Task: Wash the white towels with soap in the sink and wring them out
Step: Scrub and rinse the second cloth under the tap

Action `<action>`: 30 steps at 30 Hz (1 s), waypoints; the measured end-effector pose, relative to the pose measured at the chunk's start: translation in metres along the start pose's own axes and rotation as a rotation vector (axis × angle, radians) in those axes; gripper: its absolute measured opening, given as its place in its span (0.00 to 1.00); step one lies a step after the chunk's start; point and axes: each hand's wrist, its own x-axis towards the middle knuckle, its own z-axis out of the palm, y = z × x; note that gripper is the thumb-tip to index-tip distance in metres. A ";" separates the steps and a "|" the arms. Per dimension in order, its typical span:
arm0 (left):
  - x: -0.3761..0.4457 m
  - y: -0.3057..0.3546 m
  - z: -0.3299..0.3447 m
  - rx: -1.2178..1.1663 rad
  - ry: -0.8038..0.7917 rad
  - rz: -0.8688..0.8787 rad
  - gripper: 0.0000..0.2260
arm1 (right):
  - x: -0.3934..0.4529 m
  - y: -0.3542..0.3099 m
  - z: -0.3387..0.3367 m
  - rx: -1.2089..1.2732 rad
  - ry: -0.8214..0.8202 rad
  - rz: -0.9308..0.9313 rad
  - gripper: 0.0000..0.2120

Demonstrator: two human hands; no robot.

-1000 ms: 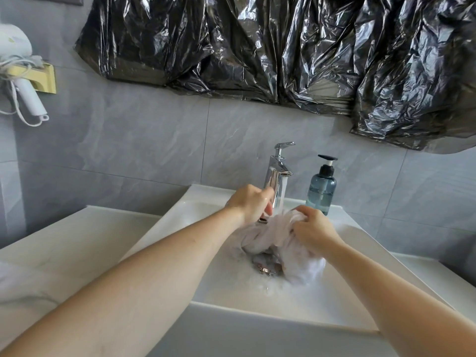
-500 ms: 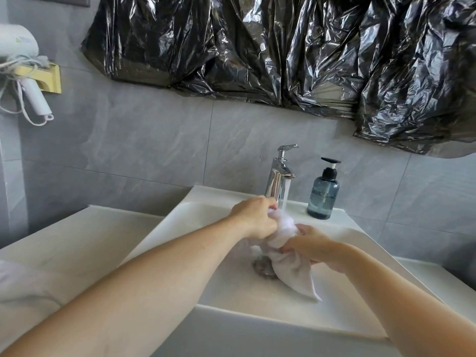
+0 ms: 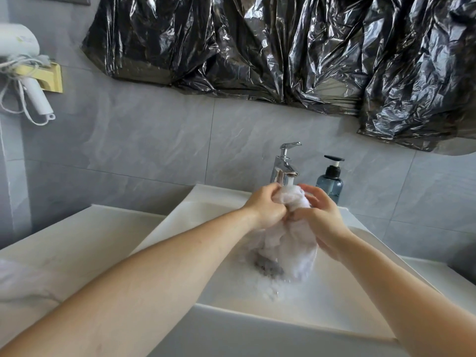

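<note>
Here, towel (image 3: 288,238) bunched between both hands' fingers (image 3: 270,199).

Counted: two hands, left (image 3: 268,206) and right (image 3: 320,217); one white towel (image 3: 288,243); one sink (image 3: 322,302); one tap (image 3: 283,168); one soap bottle (image 3: 331,180) at sink's far edge; one hairdryer (image 3: 19,60).
</note>
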 end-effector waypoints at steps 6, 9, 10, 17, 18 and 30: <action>0.004 0.010 -0.012 -0.459 0.210 0.043 0.15 | -0.012 0.011 0.002 -0.386 -0.271 0.155 0.43; -0.001 0.018 -0.013 -0.559 0.072 0.035 0.18 | -0.014 0.009 0.011 -0.315 -0.270 0.129 0.24; -0.001 0.017 -0.012 -0.553 0.061 0.005 0.18 | -0.013 0.009 0.014 -0.324 -0.244 0.123 0.19; 0.001 -0.005 -0.023 0.091 0.056 -0.306 0.29 | -0.005 0.014 0.002 -0.490 0.051 0.128 0.28; -0.003 -0.006 -0.025 0.194 0.037 -0.260 0.34 | -0.007 0.011 0.001 -0.532 0.065 0.106 0.29; -0.003 -0.012 -0.004 0.355 -0.028 -0.050 0.15 | -0.003 0.006 -0.005 -0.236 -0.060 0.065 0.39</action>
